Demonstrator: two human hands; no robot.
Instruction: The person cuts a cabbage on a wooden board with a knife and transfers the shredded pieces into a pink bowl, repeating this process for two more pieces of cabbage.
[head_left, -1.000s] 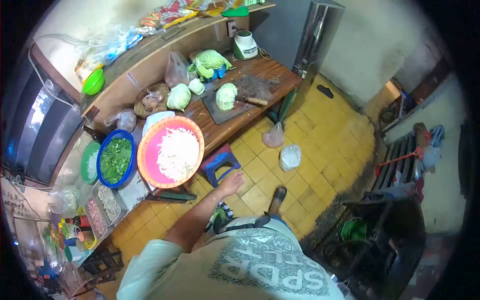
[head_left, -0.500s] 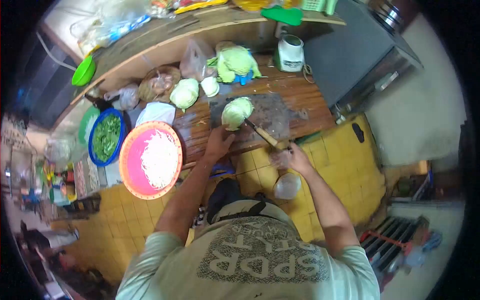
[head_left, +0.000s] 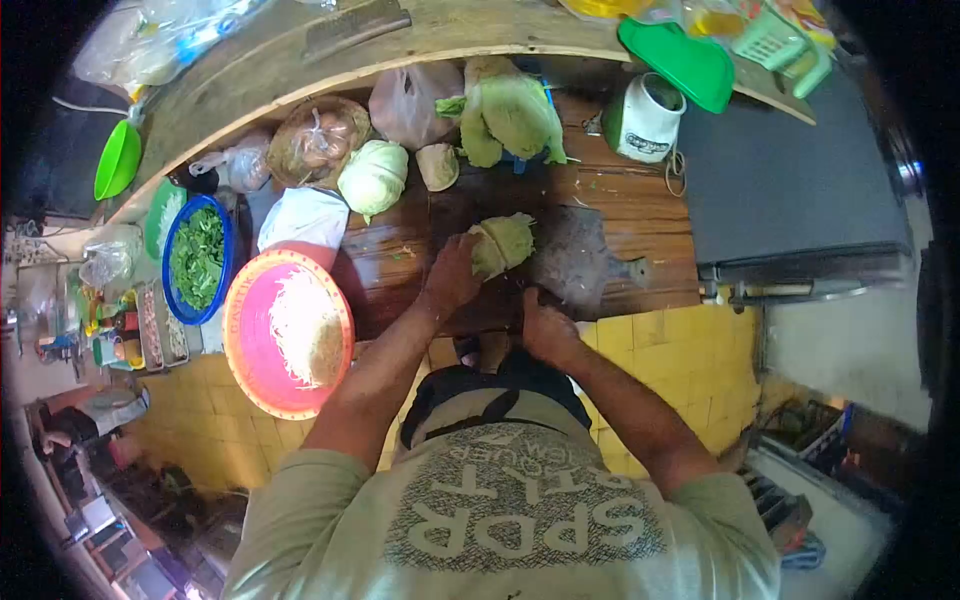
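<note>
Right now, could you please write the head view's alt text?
A left hand touches a cabbage on a table; the right hand is nearby, its grip unclear. At left are a pink basin of white shreds and a blue bowl of greens.

A grey-green cloth T-shirt [head_left: 520, 572] bears dark speckled lettering [head_left: 525, 530]. Its short left sleeve [head_left: 310, 495] ends well behind the left grip [head_left: 455, 272].

Pale green cabbage [head_left: 508, 244], split line across it, lying on the cutting board [head_left: 575, 268]

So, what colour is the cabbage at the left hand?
Pale yellowish green; the cabbage shows best in the head view.
</note>
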